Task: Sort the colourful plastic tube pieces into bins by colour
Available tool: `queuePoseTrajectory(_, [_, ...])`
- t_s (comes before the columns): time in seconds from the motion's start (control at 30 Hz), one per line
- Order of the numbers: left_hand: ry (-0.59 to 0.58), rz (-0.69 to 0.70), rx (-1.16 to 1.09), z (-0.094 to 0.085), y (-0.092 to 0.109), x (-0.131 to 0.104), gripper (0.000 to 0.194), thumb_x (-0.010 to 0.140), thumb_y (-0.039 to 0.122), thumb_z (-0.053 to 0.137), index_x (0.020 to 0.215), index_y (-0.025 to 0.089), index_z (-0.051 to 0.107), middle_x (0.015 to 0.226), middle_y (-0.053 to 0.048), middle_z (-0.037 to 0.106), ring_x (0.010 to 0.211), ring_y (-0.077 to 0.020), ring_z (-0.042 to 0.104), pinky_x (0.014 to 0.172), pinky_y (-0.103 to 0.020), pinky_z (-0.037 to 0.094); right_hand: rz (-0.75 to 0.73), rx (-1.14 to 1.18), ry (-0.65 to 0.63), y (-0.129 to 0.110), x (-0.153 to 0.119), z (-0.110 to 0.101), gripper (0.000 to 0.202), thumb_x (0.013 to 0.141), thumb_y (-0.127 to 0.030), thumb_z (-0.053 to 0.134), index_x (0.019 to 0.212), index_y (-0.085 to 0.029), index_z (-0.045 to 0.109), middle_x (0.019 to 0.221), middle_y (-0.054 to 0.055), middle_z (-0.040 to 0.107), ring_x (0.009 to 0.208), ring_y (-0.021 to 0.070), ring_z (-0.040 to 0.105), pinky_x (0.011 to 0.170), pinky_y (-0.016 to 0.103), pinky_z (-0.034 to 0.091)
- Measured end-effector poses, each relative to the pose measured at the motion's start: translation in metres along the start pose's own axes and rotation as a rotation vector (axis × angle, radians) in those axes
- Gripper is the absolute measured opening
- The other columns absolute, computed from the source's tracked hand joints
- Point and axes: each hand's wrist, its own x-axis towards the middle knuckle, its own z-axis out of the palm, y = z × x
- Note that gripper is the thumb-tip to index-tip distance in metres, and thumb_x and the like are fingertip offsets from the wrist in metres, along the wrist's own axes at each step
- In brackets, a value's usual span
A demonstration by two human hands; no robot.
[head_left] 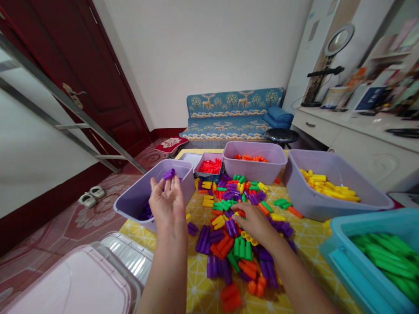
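My left hand [167,196] is palm up over the left lilac bin [131,213], fingers apart, with a purple piece [169,174] at its fingertips; whether it is gripped or falling cannot be told. More purple pieces lie in that bin. My right hand [250,218] reaches palm down over the mixed pile, fingers curved around orange and purple pieces; what its fingertips touch is partly hidden. Green pieces [242,248], purple pieces [203,240] and yellow pieces [219,221] lie around it on the yellow cloth [203,283].
A small box [209,176] holds red pieces. Behind the pile, a lilac bin [255,170] has orange pieces; another [327,209] has yellow ones. Green pieces fill a turquoise bin [347,261] at right. Lids [81,283] lie at lower left. A ladder [75,104] leans at left.
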Motion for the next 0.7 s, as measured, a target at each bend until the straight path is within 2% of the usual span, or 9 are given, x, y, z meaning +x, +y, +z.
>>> queuePoseTrajectory(0.17, [0.002, -0.043, 0.042, 0.003, 0.005, -0.008, 0.059, 0.074, 0.005, 0.047, 0.125, 0.026, 0.026, 0.127, -0.013, 0.04, 0.129, -0.0221, 0.045, 0.097, -0.035, 0.05, -0.016, -0.075, 0.151, -0.02, -0.001, -0.001, 0.019, 0.081, -0.021, 0.057, 0.096, -0.019, 0.069, 0.097, 0.006, 0.069, 0.094, 0.0209, 0.061, 0.087, 0.033, 0.043])
queuePoseTrajectory(0.23, [0.007, -0.056, 0.022, 0.004, 0.006, -0.009, 0.058, 0.074, 0.004, 0.047, 0.124, 0.025, 0.026, 0.128, -0.013, 0.04, 0.128, -0.0228, 0.047, 0.096, -0.036, 0.05, -0.082, -0.082, 0.15, -0.037, -0.005, 0.001, 0.018, 0.082, -0.02, 0.058, 0.096, -0.021, 0.069, 0.097, 0.005, 0.068, 0.096, 0.021, 0.059, 0.09, 0.034, 0.04])
queuePoseTrajectory(0.37, [0.017, -0.086, -0.012, 0.008, 0.009, -0.011, 0.056, 0.077, 0.001, 0.042, 0.126, 0.024, 0.026, 0.128, -0.014, 0.04, 0.13, -0.0237, 0.045, 0.093, -0.033, 0.053, -0.315, -0.033, -0.032, -0.071, -0.024, 0.02, 0.025, 0.078, -0.025, 0.065, 0.104, -0.024, 0.065, 0.105, 0.003, 0.066, 0.102, 0.0204, 0.054, 0.096, 0.036, 0.034])
queuePoseTrajectory(0.43, [0.019, -0.093, -0.008, 0.009, 0.011, -0.013, 0.056, 0.078, 0.001, 0.041, 0.128, 0.023, 0.027, 0.13, -0.015, 0.04, 0.132, -0.0241, 0.043, 0.092, -0.032, 0.054, -0.417, -0.039, -0.15, -0.081, -0.033, 0.035, 0.044, 0.075, -0.031, 0.07, 0.117, -0.029, 0.059, 0.123, 0.002, 0.059, 0.115, 0.0224, 0.047, 0.104, 0.041, 0.027])
queuePoseTrajectory(0.5, [0.01, -0.101, 0.005, 0.009, 0.012, -0.015, 0.057, 0.079, 0.002, 0.04, 0.13, 0.023, 0.027, 0.13, -0.016, 0.04, 0.133, -0.0236, 0.041, 0.091, -0.031, 0.054, -0.425, -0.132, -0.282, -0.085, -0.037, 0.049, 0.051, 0.071, -0.038, 0.072, 0.119, -0.027, 0.058, 0.137, 0.007, 0.049, 0.125, 0.0293, 0.039, 0.107, 0.05, 0.021])
queuePoseTrajectory(0.6, [-0.015, -0.123, 0.043, 0.01, 0.009, -0.017, 0.058, 0.079, 0.002, 0.04, 0.132, 0.024, 0.03, 0.132, -0.015, 0.042, 0.135, -0.0217, 0.038, 0.092, -0.028, 0.054, -0.397, -0.296, -0.387, -0.086, -0.036, 0.061, 0.041, 0.07, -0.033, 0.07, 0.109, -0.022, 0.064, 0.136, 0.013, 0.047, 0.125, 0.0352, 0.038, 0.101, 0.053, 0.028])
queuePoseTrajectory(0.7, [-0.049, -0.178, 0.036, 0.01, 0.003, -0.019, 0.058, 0.08, 0.001, 0.04, 0.134, 0.022, 0.033, 0.133, -0.015, 0.042, 0.134, -0.0206, 0.04, 0.093, -0.027, 0.053, -0.377, -0.387, -0.439, -0.088, -0.031, 0.058, 0.03, 0.066, -0.023, 0.068, 0.096, -0.02, 0.067, 0.124, 0.011, 0.055, 0.114, 0.0337, 0.046, 0.09, 0.048, 0.039])
